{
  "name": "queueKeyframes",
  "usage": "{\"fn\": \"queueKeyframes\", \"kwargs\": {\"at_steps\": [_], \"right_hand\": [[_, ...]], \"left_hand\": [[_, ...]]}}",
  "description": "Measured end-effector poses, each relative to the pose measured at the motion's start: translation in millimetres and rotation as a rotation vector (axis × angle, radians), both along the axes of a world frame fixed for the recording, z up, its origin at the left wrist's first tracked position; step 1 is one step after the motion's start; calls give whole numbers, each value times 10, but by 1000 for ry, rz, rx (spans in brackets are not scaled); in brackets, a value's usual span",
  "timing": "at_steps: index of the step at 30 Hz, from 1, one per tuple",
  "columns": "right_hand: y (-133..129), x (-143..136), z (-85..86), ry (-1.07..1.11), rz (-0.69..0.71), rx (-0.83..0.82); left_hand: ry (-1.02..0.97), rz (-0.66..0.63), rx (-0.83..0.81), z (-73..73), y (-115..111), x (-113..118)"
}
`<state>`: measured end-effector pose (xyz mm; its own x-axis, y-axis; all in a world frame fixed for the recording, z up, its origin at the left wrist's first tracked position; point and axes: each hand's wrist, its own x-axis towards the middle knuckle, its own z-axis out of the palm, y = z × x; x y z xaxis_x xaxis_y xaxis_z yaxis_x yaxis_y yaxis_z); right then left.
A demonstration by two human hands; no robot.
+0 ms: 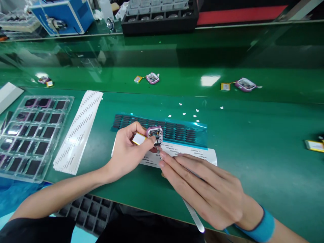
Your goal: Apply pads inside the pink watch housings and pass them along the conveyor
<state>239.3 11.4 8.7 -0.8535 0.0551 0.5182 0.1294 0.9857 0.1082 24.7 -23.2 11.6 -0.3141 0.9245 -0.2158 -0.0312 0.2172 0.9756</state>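
Observation:
My left hand (pixel 126 148) is closed around a small watch case (pixel 158 132) with a purple rim and a bare circuit board facing up. A flat battery (pixel 139 138) with yellow edges sticks out between the fingers of the same hand. In my right hand (pixel 207 185) is a pair of metal tweezers (pixel 193 215), its tips at the lower edge of the case. What the tips grip, if anything, is too small to make out. Beneath both hands lie a white printed sheet (pixel 207 156) and a blue film (pixel 202 135) carrying rows of black strips.
Left stands a clear compartment tray (pixel 68 101) of dark screens, beside white printed strips (pixel 78 131). Along the back lie other purple cases (pixel 152 78) (pixel 245 84) with batteries. Small white stickers (pixel 184 114) dot the green bench. A battery (pixel 314 145) lies at far right.

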Motion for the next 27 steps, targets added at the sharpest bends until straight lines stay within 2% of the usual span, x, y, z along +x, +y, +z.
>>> {"fn": "queueKeyframes", "kwargs": {"at_steps": [6, 10, 17, 21, 27], "right_hand": [[-3, -28, -65, 33, -11, -28], [2, -48, -130, 128, -67, -87], [51, -13, -9, 85, -63, -178], [91, -7, -34, 79, -28, -189], [125, -22, -24, 109, -48, -211]], "left_hand": [[-7, -13, 19, -37, -31, 40], [17, 33, 104, -68, -57, 84], [18, 70, 148, -15, -41, 72], [9, 65, 144, -4, -35, 64], [-32, 39, 123, -36, -27, 68]]}}
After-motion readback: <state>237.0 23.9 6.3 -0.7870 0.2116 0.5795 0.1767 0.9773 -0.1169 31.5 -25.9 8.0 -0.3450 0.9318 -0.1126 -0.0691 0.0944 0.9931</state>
